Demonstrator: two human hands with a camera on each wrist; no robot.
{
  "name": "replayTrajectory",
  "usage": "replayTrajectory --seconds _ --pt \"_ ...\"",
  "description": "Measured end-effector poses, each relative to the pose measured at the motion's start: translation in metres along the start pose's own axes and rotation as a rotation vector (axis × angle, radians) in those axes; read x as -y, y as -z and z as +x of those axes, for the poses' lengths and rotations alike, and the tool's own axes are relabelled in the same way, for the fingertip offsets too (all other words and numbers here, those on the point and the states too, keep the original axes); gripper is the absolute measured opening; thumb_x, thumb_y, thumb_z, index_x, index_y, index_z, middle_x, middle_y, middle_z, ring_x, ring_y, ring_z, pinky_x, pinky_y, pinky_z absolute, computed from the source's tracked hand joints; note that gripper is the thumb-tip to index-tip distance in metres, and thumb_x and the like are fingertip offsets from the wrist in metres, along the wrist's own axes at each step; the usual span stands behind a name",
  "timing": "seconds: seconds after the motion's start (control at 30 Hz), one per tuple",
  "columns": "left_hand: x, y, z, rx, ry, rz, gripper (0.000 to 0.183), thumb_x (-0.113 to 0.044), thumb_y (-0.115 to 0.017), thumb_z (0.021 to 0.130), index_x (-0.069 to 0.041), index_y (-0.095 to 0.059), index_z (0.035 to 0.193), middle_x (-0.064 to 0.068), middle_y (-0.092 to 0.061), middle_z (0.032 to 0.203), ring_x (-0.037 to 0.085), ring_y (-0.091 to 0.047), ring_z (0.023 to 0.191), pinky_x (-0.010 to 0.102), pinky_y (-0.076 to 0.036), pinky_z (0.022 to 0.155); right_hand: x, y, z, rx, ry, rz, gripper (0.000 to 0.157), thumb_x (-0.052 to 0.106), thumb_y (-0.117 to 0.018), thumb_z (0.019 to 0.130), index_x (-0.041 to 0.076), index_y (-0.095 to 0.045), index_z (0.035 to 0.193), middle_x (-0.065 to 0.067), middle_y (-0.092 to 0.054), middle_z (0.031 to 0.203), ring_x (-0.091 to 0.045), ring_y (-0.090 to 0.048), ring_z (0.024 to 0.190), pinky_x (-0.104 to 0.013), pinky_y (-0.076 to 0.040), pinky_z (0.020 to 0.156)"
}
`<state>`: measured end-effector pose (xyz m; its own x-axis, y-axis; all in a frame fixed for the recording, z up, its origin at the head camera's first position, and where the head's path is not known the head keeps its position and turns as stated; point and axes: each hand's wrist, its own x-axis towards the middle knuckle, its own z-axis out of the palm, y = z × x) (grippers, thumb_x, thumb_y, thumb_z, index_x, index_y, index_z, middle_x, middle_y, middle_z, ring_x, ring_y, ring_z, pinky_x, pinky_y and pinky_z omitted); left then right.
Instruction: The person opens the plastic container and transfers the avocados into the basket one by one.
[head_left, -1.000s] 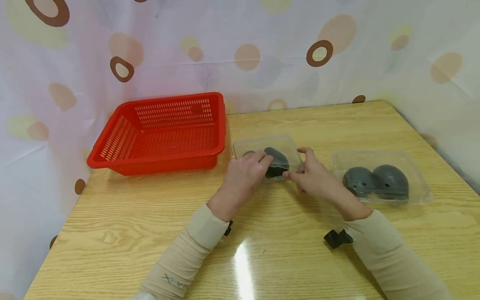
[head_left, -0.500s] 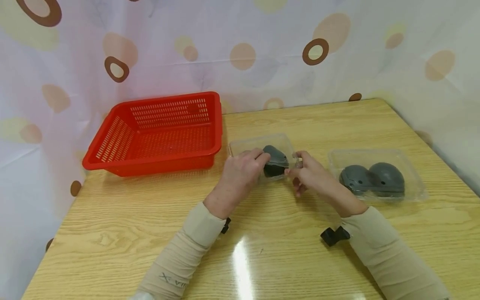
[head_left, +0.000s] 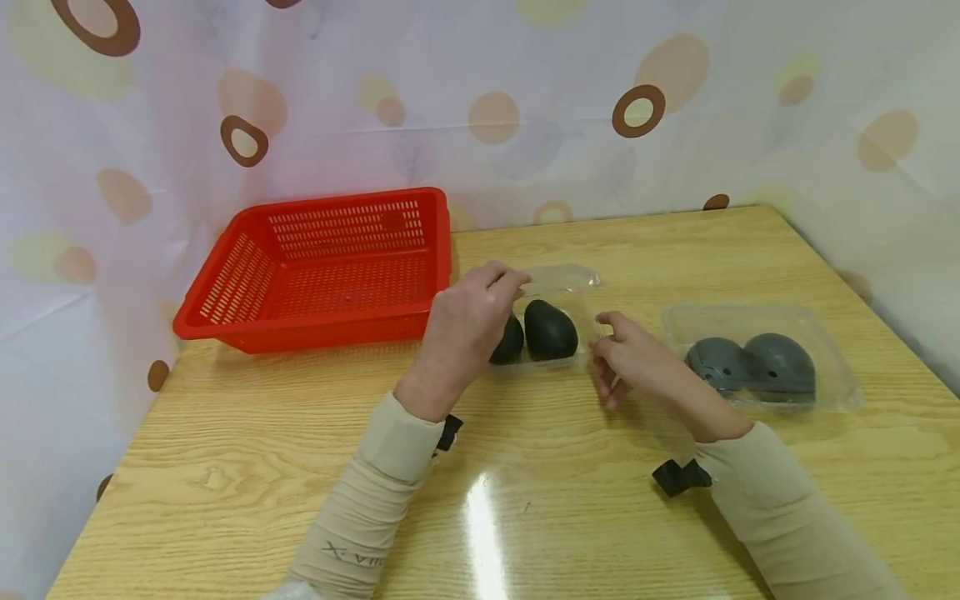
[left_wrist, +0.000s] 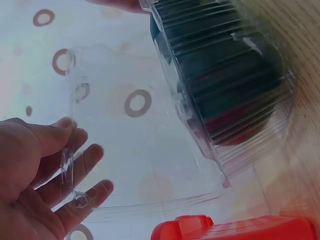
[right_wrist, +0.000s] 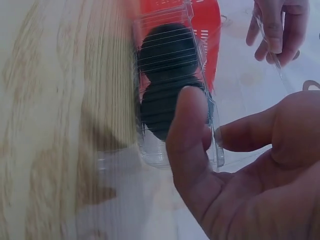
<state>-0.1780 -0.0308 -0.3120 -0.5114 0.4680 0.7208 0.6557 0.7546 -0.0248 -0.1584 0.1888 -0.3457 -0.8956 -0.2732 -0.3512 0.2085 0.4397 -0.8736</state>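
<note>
A clear plastic clamshell box [head_left: 558,364] stands on the table in the middle of the head view. Inside lie two dark green avocados, one in plain sight [head_left: 551,332] and the other [head_left: 510,342] partly behind my left hand [head_left: 467,323]. That hand pinches the free edge of the raised lid [left_wrist: 145,165], thumb on one side and fingers behind the clear plastic. At the box's right end, my right hand [head_left: 633,354] pinches the rim between thumb [right_wrist: 245,134] and fingers, as the right wrist view shows.
To the left sits a red perforated basket [head_left: 322,321] with nothing inside. A second clear clamshell box [head_left: 836,379], lid down over two dark rounded things [head_left: 780,367], lies right of my right hand. Behind the wooden table [head_left: 300,467] hangs a patterned curtain [head_left: 420,75].
My left hand has lifted the lid up and back, so the avocados now show uncovered. The right hand stays at the box's right end.
</note>
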Motion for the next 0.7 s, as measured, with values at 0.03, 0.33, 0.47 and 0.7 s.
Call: replayTrajectory --seconds 0.03,0.33,0.47,0.7 --pt "0.001 0.0 0.001 -0.014 0.002 0.004 0.022 -0.018 -0.063 0.082 -0.014 -0.065 0.104 0.0 -0.064 0.096 0.012 -0.061 0.085 0.024 -0.053 0.069 0.0 0.0 0.0 0.003 -0.007 -0.015 0.06 0.017 -0.029 0.095 0.002 0.006 0.141 -0.014 -0.047 0.076 -0.024 -0.054 0.053 -0.044 -0.052 0.051" --pt "0.008 0.005 0.004 -0.082 -0.006 0.044 0.041 -0.013 -0.063 0.082 -0.011 -0.052 0.122 0.008 -0.053 0.124 0.023 -0.048 0.115 0.036 -0.033 0.105 0.002 0.002 -0.008 0.013 -0.068 -0.232 0.06 0.018 -0.025 0.094 0.0 0.007 0.142 -0.013 -0.053 0.062 -0.026 -0.056 0.044 -0.04 -0.051 0.048" --pt "0.01 0.007 0.003 -0.06 0.019 -0.004 0.042 -0.012 -0.062 0.082 -0.01 -0.051 0.123 0.009 -0.05 0.127 0.023 -0.043 0.122 0.033 -0.029 0.107 0.003 0.002 -0.012 0.026 -0.047 -0.336 0.045 0.019 -0.024 0.095 -0.01 -0.02 0.129 -0.014 -0.056 0.058 -0.027 -0.058 0.042 -0.036 -0.052 0.049" --pt "0.01 0.005 -0.002 0.037 0.071 -0.106 0.036 -0.011 -0.061 0.083 -0.009 -0.056 0.119 0.007 -0.054 0.118 0.019 -0.05 0.11 0.025 -0.042 0.095 0.006 0.003 -0.016 0.025 -0.049 -0.469 0.037 0.027 -0.028 0.096 -0.007 -0.037 0.108 -0.013 -0.058 0.058 -0.023 -0.059 0.043 -0.029 -0.051 0.054"
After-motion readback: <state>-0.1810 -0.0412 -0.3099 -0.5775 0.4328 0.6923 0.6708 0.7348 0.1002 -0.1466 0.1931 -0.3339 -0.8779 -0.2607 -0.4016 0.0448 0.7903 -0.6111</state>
